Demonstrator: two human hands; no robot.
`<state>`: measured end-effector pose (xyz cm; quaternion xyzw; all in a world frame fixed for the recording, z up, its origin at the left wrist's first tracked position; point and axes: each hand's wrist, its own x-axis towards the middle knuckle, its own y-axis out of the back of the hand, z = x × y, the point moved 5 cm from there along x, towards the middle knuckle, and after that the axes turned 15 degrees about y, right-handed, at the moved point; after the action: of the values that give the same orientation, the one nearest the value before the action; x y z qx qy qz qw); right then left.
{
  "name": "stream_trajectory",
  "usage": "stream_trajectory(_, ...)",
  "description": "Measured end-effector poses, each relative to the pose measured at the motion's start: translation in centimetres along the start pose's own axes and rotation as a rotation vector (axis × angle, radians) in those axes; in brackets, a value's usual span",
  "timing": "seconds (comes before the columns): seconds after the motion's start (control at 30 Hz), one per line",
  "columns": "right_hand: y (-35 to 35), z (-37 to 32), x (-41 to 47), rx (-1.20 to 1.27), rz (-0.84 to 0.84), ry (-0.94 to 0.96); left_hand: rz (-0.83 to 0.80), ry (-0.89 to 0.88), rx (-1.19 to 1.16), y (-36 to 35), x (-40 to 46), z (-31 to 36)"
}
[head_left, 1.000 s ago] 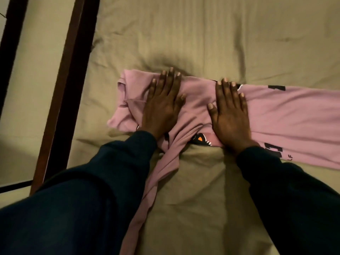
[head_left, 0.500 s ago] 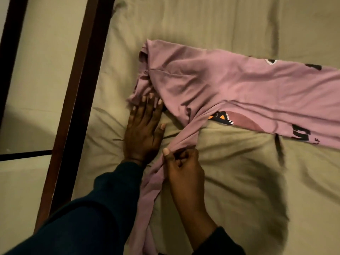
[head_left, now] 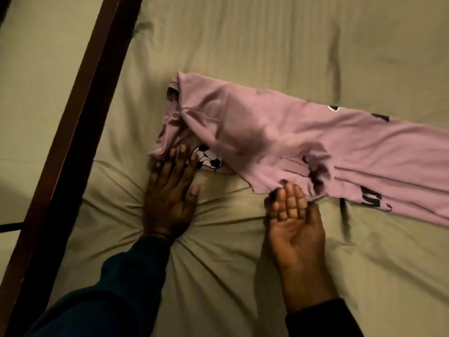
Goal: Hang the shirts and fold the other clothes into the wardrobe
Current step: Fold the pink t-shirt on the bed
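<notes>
Garment: pink shirt (head_left: 303, 139) lies partly folded on the bed sheet (head_left: 267, 45), running from the middle of the view out past the right edge; dark printed lettering shows along its right part.
Print detail: black-and-white football print (head_left: 208, 159) shows at the garment's lower left edge, just beside the left hand's fingertips.
Fold: a loose flap of pink cloth lies over the garment's middle; its outline is blurred.
Left hand (head_left: 170, 190): palm down, fingers straight and spread, pressing flat on the sheet, with the fingertips on the garment's lower left corner. Nothing is gripped.
Right hand (head_left: 295, 220): palm up, fingers straight and held together, released. Fingertips (head_left: 288, 190) reach the near hem of the garment; whether they touch it or slip under it cannot be told.
Sleeves: dark sleeve (head_left: 116, 288) covers the left forearm; a dark cuff shows at the right wrist by the bottom edge.
Bedding: olive sheet gathers in creases that radiate from under the left wrist.
Frame: dark wooden bed rail (head_left: 73, 142) runs diagonally along the left side, well apart from the garment.
</notes>
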<state>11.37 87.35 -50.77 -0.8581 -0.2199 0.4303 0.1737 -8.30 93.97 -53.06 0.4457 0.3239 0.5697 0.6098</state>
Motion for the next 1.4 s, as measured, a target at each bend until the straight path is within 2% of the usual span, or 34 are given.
stream_trajectory(0.03,0.6,0.0,-0.3,-0.141,0.017,0.021,0.022,0.113,0.063,-0.6,-0.5,-1.9)
stream_trajectory(0.07,1.2,0.1,-0.6,-0.29,0.019,0.058,0.015,0.15,0.107,-1.6,-1.1,-3.5)
stream_trajectory(0.1,1.3,-0.2,-1.0,-0.436,0.004,0.123,-0.003,0.146,0.104,-1.8,-1.7,-3.8)
stream_trajectory(0.17,1.0,-1.4,-1.1,-0.701,-0.053,0.376,0.014,0.102,0.088,-1.5,-1.3,-2.7)
stream_trajectory(0.27,-2.1,-3.9,-1.1,-0.913,-0.204,0.778,0.037,0.102,0.087,-1.7,-1.2,-2.7)
stream_trajectory(0.33,-4.8,-5.1,-0.4,-0.991,-0.309,0.929,0.051,0.101,0.094,-1.8,-1.3,-2.9)
stream_trajectory(0.4,-6.9,-5.4,1.3,-1.179,-0.309,1.004,0.055,0.103,0.104,-2.0,-1.3,-2.9)
stream_trajectory(0.47,-7.5,-5.3,3.3,-1.528,-0.113,1.049,0.05,0.11,0.096,-2.1,-1.1,-2.9)
stream_trajectory(0.53,-7.0,-5.2,4.4,-1.821,0.08,0.919,0.04,0.118,0.098,-2.0,-1.2,-3.1)
stream_trajectory(0.6,-6.1,-5.9,4.6,-1.902,0.113,0.851,0.016,0.122,0.106,-1.8,-1.3,-2.9)
stream_trajectory(0.63,-6.0,-6.6,4.4,-1.846,0.079,0.869,0.015,0.127,0.109,-1.6,-1.3,-2.8)
stream_trajectory(0.67,-5.9,-7.6,4.3,-1.671,0.017,0.878,0.012,0.132,0.114,-1.3,-1.1,-2.6)
stream_trajectory(0.7,-5.8,-8.8,4.2,-1.344,-0.03,0.828,0.0,0.139,0.121,-1.0,-0.9,-2.3)
stream_trajectory(0.77,-5.3,-10.4,3.8,-0.551,-0.028,0.503,-0.013,0.188,0.128,-0.4,-0.8,-1.4)
stream_trajectory(0.8,-4.7,-10.8,3.5,-0.283,-0.031,0.36,-0.012,0.251,0.121,-0.1,-1.1,-0.6)
stream_trajectory(0.83,-4.0,-11.3,3.4,-0.142,-0.039,0.282,0.0,0.342,0.097,0.2,-1.5,0.6)
stream_trajectory(0.93,-1.7,-11.8,3.4,-0.128,-0.028,0.228,0.071,0.589,-0.098,0.2,-3.1,5.5)
stream_trajectory(1.07,0.5,-10.7,4.0,-0.197,-0.028,0.194,0.04,0.676,-0.183,-1.5,-3.9,12.2)
stream_trajectory(1.13,0.5,-10.9,4.2,-0.191,-0.083,0.196,0.103,0.806,-0.259,-1.9,-3.9,13.7)
stream_trajectory(1.17,0.6,-11.3,4.4,-0.178,-0.122,0.184,0.155,0.916,-0.387,-2.0,-3.9,14.3)
stream_trajectory(1.23,1.3,-12.7,4.6,-0.094,-0.179,0.13,0.23,1.233,-0.913,-2.1,-4.2,15.6)
stream_trajectory(1.27,2.0,-13.4,4.5,-0.012,-0.205,0.074,0.178,1.388,-1.282,-2.4,-4.2,17.0)
stream_trajectory(1.3,2.5,-14.1,4.3,0.073,-0.229,0.035,0.056,1.482,-1.596,-3.0,-4.0,18.7)
stream_trajectory(1.33,2.9,-14.8,4.0,0.136,-0.254,-0.008,-0.065,1.444,-1.768,-3.1,-3.6,19.9)
stream_trajectory(1.37,3.4,-15.5,3.9,0.143,-0.284,-0.032,-0.151,1.34,-1.841,-3.0,-2.9,20.6)
stream_trajectory(1.4,4.1,-16.2,3.9,0.102,-0.299,-0.034,-0.167,1.27,-1.861,-2.9,-2.5,20.7)
